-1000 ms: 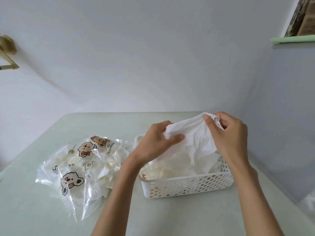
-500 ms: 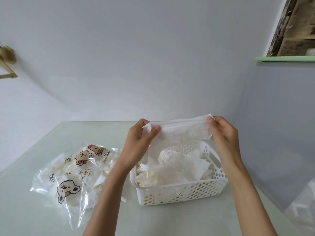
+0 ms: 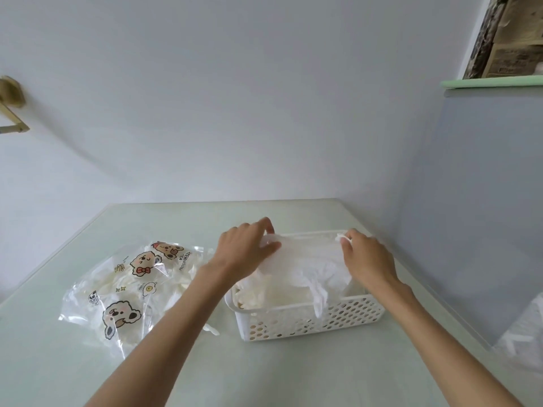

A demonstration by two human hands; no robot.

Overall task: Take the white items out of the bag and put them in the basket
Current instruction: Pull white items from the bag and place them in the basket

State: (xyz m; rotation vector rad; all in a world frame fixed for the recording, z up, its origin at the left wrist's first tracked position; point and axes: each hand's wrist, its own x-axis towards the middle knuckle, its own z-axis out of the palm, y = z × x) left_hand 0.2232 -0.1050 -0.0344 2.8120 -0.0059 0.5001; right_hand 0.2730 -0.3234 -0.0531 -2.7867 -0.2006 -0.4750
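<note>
Two bare forearms, no sleeves, left hand (image 3: 245, 249), right hand (image 3: 367, 259), no jewellery

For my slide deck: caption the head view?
Both hands, left and right, lay a white item over the basket; bag beside.

On the tabletop (image 3: 293, 377) in front of you, the basket (image 3: 311, 320) sits right of centre, and the bag (image 3: 129, 286) lies to its left, just beside it. Sheets (image 3: 282, 295) are piled in the basket, and more are in the bag, some spilling from its mouth toward the basket. Your left hand (image 3: 244, 251) is over the basket's far left corner, your right hand (image 3: 367, 259) over its far right side. Between them one sheet (image 3: 308, 254) is spread over the pile, each hand pinching an end of it. A wall stands behind the tabletop, a panel (image 3: 470, 215) along its right edge, with a shelf (image 3: 490, 82) above that.
</note>
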